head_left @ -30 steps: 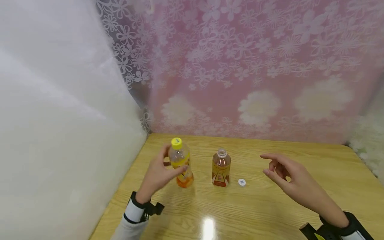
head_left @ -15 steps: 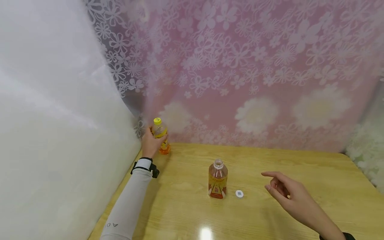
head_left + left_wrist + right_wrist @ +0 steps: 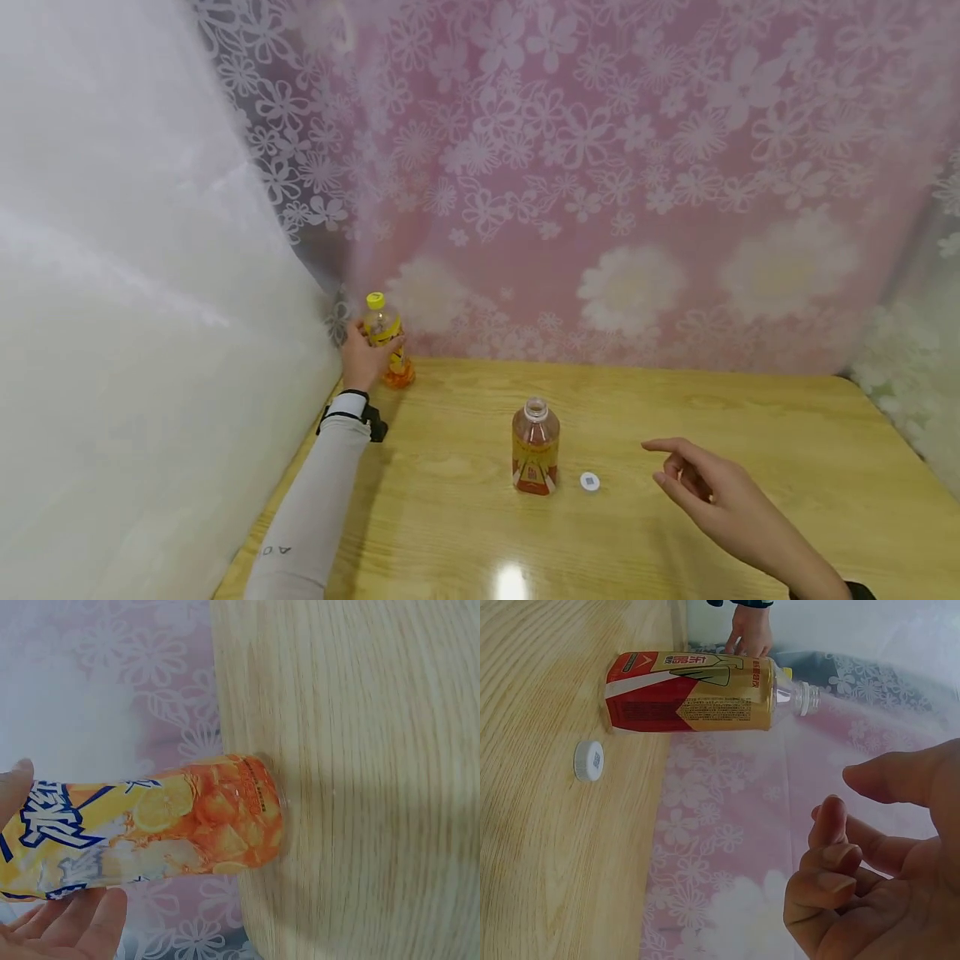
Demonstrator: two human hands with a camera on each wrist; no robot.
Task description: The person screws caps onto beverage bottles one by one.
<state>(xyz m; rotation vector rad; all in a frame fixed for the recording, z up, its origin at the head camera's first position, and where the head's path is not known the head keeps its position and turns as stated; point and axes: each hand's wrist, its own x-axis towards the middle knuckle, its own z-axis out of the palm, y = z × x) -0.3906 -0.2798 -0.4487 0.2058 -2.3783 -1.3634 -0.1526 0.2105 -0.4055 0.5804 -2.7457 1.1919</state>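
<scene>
Tabletop of pale yellow wood grain fills the near ground, and over its right side hangs the right hand, fingers loosely bent, thumb and index apart, holding nothing. A round white plastic cap lies flat to that hand's left, just beside an upright, uncapped clear plastic bottle with a red-and-gold label. Farther off, at the back left corner, the left hand grasps a yellow-capped clear plastic bottle with a yellow-and-orange label, its base at the wood. A second ago that bottle was near the uncapped one; now the two are well apart. It seems to be set aside, with only the letting-go not yet done. Behind everything hangs a pink sheet with white flowers.
</scene>
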